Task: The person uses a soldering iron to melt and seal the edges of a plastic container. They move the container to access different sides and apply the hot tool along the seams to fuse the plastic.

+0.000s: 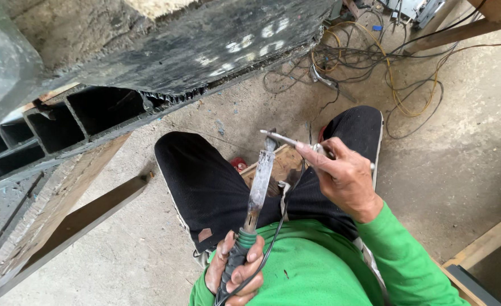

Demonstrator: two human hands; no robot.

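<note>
Left hand point(236, 269), nearest, fingers wrapped tight round the green grip of a soldering iron point(255, 198), cord trailing toward the body, tip raised to the centre of the scene. Right hand point(341, 173), just beyond, fingers pinched on a thin metal rod point(281, 137), its end brought against the iron's tip. Wooden block point(284, 164) between black-trousered knees. Far left, black hollow-celled panel point(148, 73); far right, tangled wires point(375, 62) on concrete floor point(460, 147).

— Where am I seeing room to move?

— Bare concrete floor point(465, 147) is lying open on the right.

— What is blocking?

— The big dark slab point(193, 45) is hanging over the front, tangled wires point(386, 68) are lying behind, and knees point(205, 175) are crowding the middle.
</note>
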